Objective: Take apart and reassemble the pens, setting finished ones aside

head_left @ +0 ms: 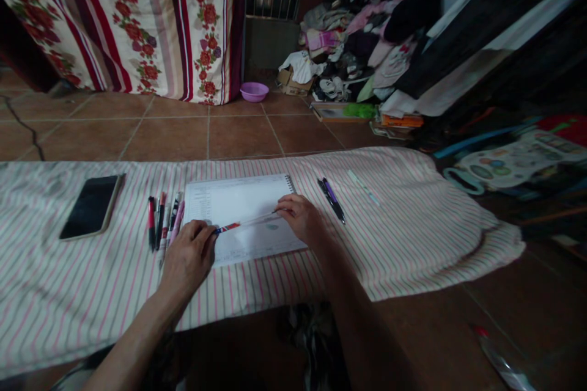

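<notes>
A spiral notebook (238, 201) lies open on a striped cloth (403, 226) spread on the floor. Across its page lies a clear ruler (250, 222) with a red and blue end. My left hand (189, 256) pinches that coloured end at the notebook's left edge. My right hand (300, 217) is closed on the ruler's other end, fingers pressed to the page. A small greenish mark shows on the paper just below the ruler.
Several pens (162, 223) lie in a row left of the notebook, a phone (92, 206) further left. Two dark pens (331, 197) and a pale one (362, 187) lie to the right. A purple bowl (254, 91), a clothes pile (367, 43) and a floral cloth (137, 18) stand behind.
</notes>
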A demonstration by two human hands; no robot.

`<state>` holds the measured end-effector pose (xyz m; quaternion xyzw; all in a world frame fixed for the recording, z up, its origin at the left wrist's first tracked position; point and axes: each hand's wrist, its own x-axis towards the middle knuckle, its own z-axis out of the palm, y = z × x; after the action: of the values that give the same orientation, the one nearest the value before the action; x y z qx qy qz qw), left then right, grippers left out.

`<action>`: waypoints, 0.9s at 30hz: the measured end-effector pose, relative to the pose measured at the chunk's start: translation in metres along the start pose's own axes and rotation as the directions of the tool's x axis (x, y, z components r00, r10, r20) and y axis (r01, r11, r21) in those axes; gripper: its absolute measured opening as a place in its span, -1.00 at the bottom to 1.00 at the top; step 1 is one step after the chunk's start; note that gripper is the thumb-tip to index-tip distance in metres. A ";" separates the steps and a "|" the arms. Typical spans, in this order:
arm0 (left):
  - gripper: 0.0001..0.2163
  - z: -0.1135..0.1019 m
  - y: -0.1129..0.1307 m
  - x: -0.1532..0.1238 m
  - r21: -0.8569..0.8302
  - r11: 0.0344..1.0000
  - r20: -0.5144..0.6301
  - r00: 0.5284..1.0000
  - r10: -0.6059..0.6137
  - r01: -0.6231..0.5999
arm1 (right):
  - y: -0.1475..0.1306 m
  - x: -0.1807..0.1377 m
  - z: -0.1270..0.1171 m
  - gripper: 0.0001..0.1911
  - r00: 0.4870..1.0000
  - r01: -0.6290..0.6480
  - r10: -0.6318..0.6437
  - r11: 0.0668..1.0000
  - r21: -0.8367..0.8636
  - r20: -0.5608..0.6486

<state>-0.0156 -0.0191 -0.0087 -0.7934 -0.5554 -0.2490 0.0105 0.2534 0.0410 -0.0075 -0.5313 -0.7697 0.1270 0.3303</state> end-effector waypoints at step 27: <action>-0.77 -0.002 0.000 0.000 0.028 1.000 -0.009 1.000 0.007 -0.006 | 0.002 0.004 0.011 -0.88 1.000 0.000 0.001 1.000 -0.023 0.021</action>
<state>-0.0160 -0.0197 -0.0068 -0.7938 -0.5562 -0.2449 0.0249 0.2466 0.0470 -0.0151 -0.5340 -0.7744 0.1239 0.3159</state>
